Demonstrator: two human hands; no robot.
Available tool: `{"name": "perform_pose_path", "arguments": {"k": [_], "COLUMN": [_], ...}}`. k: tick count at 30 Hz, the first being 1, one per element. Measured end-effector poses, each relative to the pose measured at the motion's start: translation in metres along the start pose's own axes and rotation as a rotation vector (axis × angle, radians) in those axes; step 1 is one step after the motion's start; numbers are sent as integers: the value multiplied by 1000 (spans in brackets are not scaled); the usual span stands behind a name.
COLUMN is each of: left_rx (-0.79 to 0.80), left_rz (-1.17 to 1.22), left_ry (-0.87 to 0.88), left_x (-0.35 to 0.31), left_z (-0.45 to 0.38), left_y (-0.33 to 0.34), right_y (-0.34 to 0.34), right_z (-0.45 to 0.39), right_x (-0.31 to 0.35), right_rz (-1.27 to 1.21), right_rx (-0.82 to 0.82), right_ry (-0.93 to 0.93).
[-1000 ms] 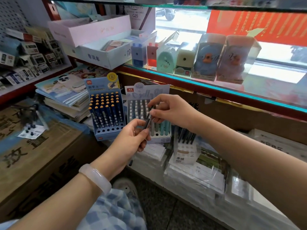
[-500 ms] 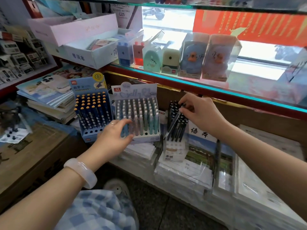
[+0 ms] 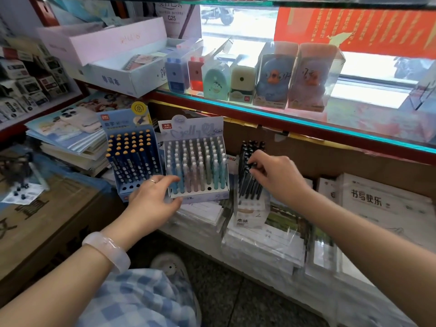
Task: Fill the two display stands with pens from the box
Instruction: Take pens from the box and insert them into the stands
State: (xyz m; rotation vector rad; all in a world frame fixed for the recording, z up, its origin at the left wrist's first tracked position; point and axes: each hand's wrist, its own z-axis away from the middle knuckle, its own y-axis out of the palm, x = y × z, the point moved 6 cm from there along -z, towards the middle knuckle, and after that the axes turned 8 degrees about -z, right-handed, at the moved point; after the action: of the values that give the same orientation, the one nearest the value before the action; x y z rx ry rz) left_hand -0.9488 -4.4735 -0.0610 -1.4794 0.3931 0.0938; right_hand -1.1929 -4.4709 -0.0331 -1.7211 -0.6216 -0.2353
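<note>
Fingers (image 3: 253,165) of my right hand (image 3: 274,175) are curled into the bunch of dark pens (image 3: 250,171) standing in the small box (image 3: 251,208), pinching at the tops; whether 1 pen is already caught between them I cannot tell. My left hand (image 3: 153,197) lies with fingers fairly straight against the near left corner of the pastel stand (image 3: 197,161), touching it and bracing it, holding nothing.

I judge this as the pick step: drawing 1 pen out of the box to carry left. Next I need a clean lift straight up so the neighbours do not spill, then a drop into a free hole.

Those pens are slim, dark-barrelled, packed tight and leaning slightly. The box sits just right of the pastel stand, on stacked wrapped notebooks (image 3: 262,241). That stand looks nearly full, with 1 open hole in its near row, right side. Left of it the blue stand (image 3: 132,156) holds navy pens with orange caps and shows several empty holes along its near row.

Beyond, a glass shelf (image 3: 306,119) carries boxed sharpeners (image 3: 212,79).
</note>
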Motion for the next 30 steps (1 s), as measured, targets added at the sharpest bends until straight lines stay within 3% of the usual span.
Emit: {"name": "perform_pose_path", "arguments": {"k": [6,11,16,19,21,23,30], "left_rx": [-11,-26,-47,-69,-91,-101,-77], "left_rz": [9,8,-1,0,38,98,138], "left_ry": [-19,-37,-106,-175,-249,-324,-455], "left_x": [8,13,37,63,83,104,188], "left_z": [2,4,12,17,21,27,50], "left_y": [-3,-8,-30,-48,-58,-64,-77], "right_y": [36,44,43,17,7,16,108], "right_z": [4,3,-7,-23,-36,-50,-93], "right_x": [-7,-9,6,27,49,78,188], "right_rz": [101,66,226,367,283,141,-30], "right_rx": [144,80,231,118,24,29,350], "right_ry": [-14,19,-1,-52,-87,-132,-326]}}
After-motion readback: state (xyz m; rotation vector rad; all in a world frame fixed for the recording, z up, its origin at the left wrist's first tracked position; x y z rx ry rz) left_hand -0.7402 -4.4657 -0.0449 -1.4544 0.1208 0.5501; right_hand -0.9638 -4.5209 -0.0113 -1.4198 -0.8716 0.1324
